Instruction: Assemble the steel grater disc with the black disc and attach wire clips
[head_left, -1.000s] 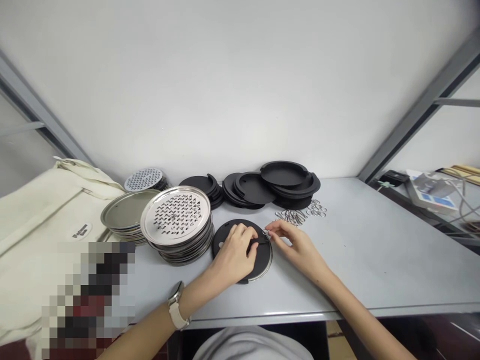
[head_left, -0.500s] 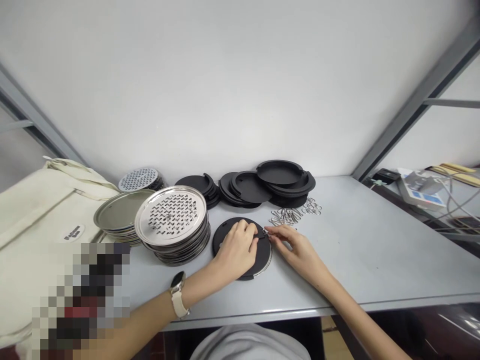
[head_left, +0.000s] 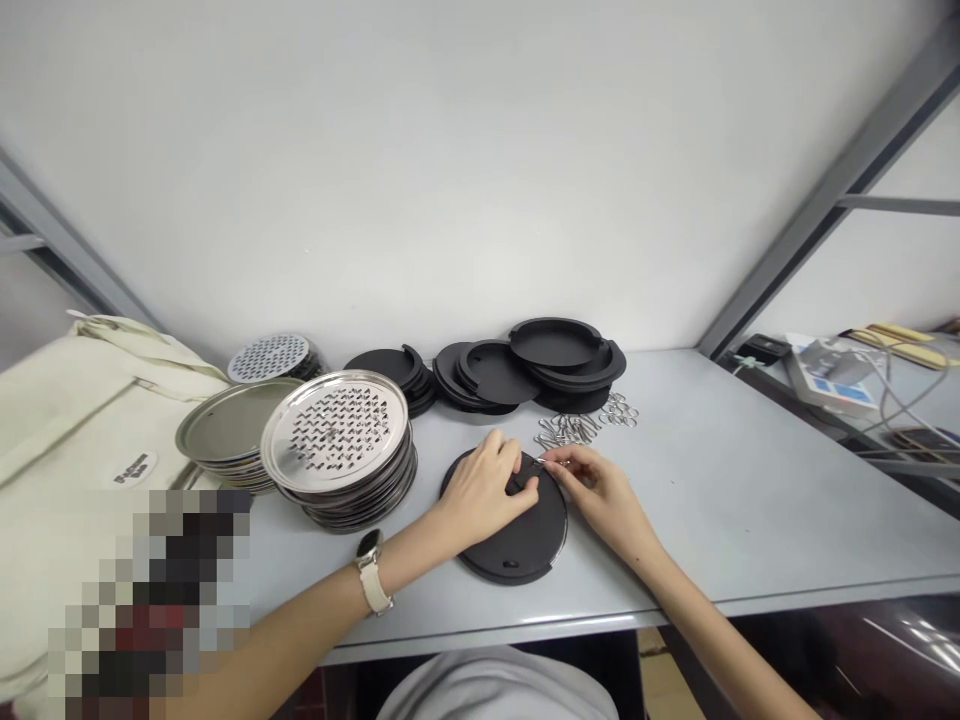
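A round black disc [head_left: 517, 540] with a thin metal rim showing on its right lies near the table's front. My left hand [head_left: 484, 495] rests on its upper left part, fingers bent and thumb apart, pressing on the disc. At the disc's top right edge, my right hand [head_left: 589, 485] pinches a small metal clip [head_left: 541, 460]. Just behind my right hand lie a pile of metal clips [head_left: 566, 430] and some metal rings [head_left: 619, 410].
Left of the disc stands a stack of perforated metal plates [head_left: 337, 430], beside plain metal lids [head_left: 232, 420]. Black discs and trays [head_left: 559, 345] are piled along the wall. A cream bag [head_left: 82, 420] lies far left; a box [head_left: 832, 375] sits far right.
The black disc has turned and shifted slightly right and towards me; a small slot now shows near its front edge. Both hands have moved a little right with it.
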